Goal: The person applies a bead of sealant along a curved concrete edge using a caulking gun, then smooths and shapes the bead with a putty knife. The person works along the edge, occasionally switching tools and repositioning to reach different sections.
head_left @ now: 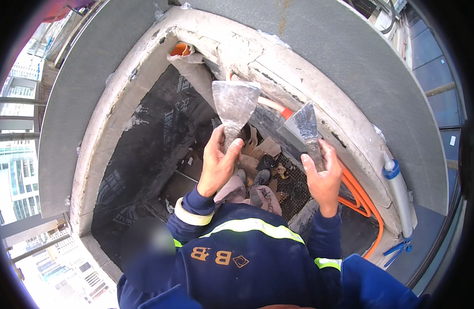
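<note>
In front of my chest, my left hand (220, 159) is closed round the lower part of a wide putty knife (236, 100). Its blade points up and is smeared with grey residue. To the right, my right hand (323, 177) grips a narrower putty knife (305, 121), its dirty blade also raised. A flat grey plate (292, 135) sits against that blade; I cannot tell whether it is a second knife. The two tools are held apart from each other, and my fingers hide most of their handles.
A pale curved ledge (319, 100) with grey panels (360, 62) surrounds a dark-lined pit (144, 154). Rubble and cardboard scraps (265, 148) lie around my feet. Orange hose (373, 221) loops at right, near a grey sealant tube (399, 195) on the ledge. A wrapped pipe (193, 69) rises at the far corner.
</note>
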### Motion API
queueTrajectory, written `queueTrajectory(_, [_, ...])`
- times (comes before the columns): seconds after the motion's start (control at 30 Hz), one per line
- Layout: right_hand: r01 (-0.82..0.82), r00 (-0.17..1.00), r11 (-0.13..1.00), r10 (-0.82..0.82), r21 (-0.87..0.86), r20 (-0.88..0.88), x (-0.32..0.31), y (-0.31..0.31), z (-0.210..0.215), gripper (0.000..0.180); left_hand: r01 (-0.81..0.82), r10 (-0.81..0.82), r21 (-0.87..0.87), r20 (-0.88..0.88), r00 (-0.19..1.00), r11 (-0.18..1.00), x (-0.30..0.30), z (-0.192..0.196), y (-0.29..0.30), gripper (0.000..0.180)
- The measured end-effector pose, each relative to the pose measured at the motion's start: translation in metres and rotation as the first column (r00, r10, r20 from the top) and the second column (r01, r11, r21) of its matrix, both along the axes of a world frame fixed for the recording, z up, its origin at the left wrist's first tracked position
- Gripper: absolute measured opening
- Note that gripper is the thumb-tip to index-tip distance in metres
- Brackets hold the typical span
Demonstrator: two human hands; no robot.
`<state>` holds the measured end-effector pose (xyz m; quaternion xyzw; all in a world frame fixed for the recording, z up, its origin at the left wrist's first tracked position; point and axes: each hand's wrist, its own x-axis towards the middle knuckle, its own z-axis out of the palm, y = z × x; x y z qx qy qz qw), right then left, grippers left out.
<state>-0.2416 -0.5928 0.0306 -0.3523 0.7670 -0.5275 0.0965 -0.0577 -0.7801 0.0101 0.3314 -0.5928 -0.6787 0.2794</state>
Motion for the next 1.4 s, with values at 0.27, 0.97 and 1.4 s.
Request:
queueTrajectory(0.27, [0.099,0.948,0.995,-0.095,0.003,0.304,-0.013,0.018,-0.011,0.047,0.102,-0.098,-0.023,0.142,0.985,0.995,-0.013,0.011,0.006,0.044])
queueTrajectory(0.97, [0.183,0.981,0.983,-0.18,0.032,-0.079,0.072,-0.189,0.044,0.04,0.302,-0.32,-0.233,-0.043,0.947,0.924,-0.046,-0.039,-0.151,0.026])
queueTrajectory(1.4, [0.184,0.888,0.981,-0.195,-0.067,-0.415,0.111,-0.285,0.059,0.038,0.453,-0.534,-0.451,-0.063,0.843,0.769,-0.063,-0.062,-0.221,0.025])
